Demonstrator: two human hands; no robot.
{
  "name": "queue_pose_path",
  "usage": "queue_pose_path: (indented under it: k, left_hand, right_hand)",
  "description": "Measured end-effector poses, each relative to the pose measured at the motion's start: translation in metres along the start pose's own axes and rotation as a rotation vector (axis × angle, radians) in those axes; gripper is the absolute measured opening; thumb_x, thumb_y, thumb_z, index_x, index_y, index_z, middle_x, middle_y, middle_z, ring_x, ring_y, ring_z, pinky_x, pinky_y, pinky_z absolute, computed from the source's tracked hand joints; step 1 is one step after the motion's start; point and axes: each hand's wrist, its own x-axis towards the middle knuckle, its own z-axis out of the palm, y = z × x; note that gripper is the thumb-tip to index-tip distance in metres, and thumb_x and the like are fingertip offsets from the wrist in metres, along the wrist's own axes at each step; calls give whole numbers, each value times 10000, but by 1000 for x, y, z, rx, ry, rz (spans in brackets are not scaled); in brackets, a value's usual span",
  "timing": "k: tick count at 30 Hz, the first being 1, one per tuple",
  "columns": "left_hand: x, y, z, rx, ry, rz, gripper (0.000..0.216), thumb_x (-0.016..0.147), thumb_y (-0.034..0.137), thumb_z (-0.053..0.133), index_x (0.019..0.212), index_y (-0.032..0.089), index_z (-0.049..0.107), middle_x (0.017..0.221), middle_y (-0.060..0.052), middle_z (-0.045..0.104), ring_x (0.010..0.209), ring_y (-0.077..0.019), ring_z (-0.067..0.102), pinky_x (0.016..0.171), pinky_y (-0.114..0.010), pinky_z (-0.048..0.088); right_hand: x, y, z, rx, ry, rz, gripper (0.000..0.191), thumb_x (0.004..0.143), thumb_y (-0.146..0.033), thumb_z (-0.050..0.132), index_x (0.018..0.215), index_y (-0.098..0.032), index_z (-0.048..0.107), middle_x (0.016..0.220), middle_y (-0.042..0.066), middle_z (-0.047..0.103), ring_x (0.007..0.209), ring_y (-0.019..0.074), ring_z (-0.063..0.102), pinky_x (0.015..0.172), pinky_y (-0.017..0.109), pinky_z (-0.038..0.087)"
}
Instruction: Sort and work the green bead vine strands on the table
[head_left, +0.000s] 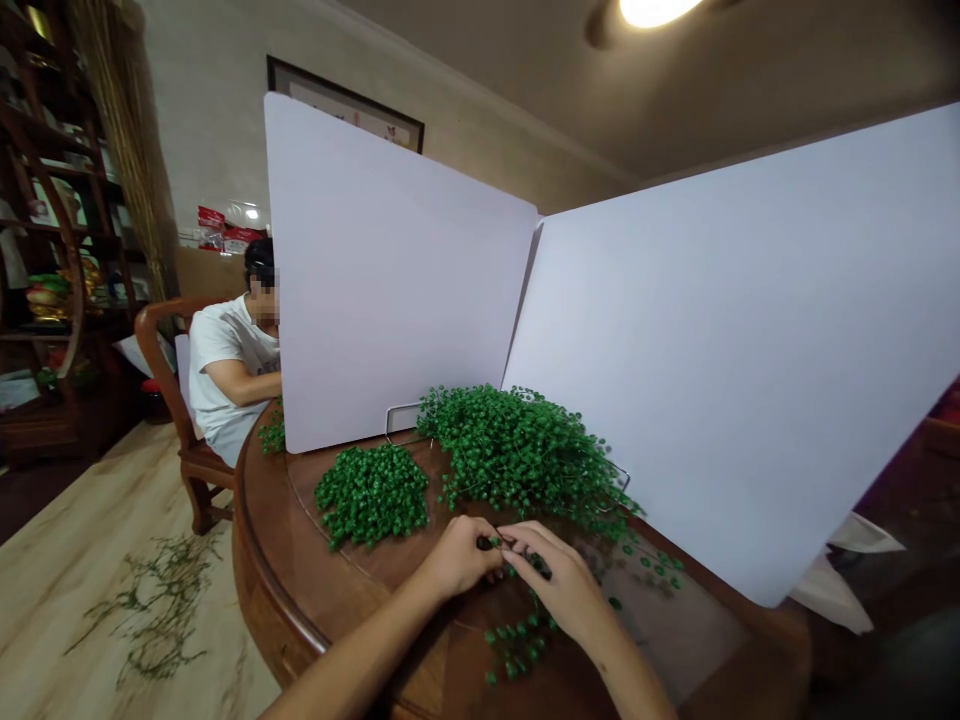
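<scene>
Both of my hands meet over a round wooden table (300, 600). My left hand (459, 556) is closed in a pinch on the dark end of a green beaded strand (517, 640). My right hand (566, 585) is also closed, fingers pinching the same strand close to the left fingertips. The strand trails down from under my right hand toward the near table edge. Just beyond my hands lies a large pile of green beaded strands (525, 450), with a smaller pile (373, 492) to its left.
Two white divider boards (390, 280) (750, 350) stand upright behind the piles. A person in a white shirt (229, 370) sits on a wooden chair at the left behind the board. Green stem scraps (154, 610) litter the floor. Loose beads (660, 565) lie to the right.
</scene>
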Motion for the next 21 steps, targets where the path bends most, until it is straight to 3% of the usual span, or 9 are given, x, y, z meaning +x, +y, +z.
queue_pose_path:
  k: [4, 10, 15, 21]
  left_hand:
    - [0, 1, 0, 9, 9, 24, 125, 686, 222, 569, 722, 124, 638, 651, 0, 587, 514, -125, 554, 511, -236, 455]
    - [0, -1, 5, -161, 93, -43, 206, 619, 186, 631, 783, 173, 507, 608, 41, 575, 489, -136, 574, 467, -230, 447]
    - [-3, 4, 1, -129, -2, -23, 197, 670, 273, 675, 772, 143, 569, 621, 16, 597, 532, -135, 584, 541, -247, 465]
    - [-7, 12, -3, -91, -66, 21, 255, 808, 369, 560, 830, 122, 617, 639, -23, 635, 583, -155, 605, 622, -281, 477]
  right_hand:
    - [2, -1, 4, -90, 6, -100, 266, 962, -318, 470, 1174, -315, 631, 1085, 48, 656, 961, 197, 639, 834, 281, 506]
    - [0, 0, 7, -144, 46, -116, 216, 977, -318, 437, 896, -249, 626, 894, 44, 636, 816, 185, 621, 742, 280, 485]
    - [-1, 10, 6, -112, 72, -65, 189, 956, -306, 468, 813, -231, 566, 802, 16, 591, 726, 155, 592, 690, 247, 472]
    - [-2, 13, 5, -112, 115, -79, 121, 949, -295, 467, 931, -239, 572, 872, 25, 601, 746, 150, 603, 696, 230, 487]
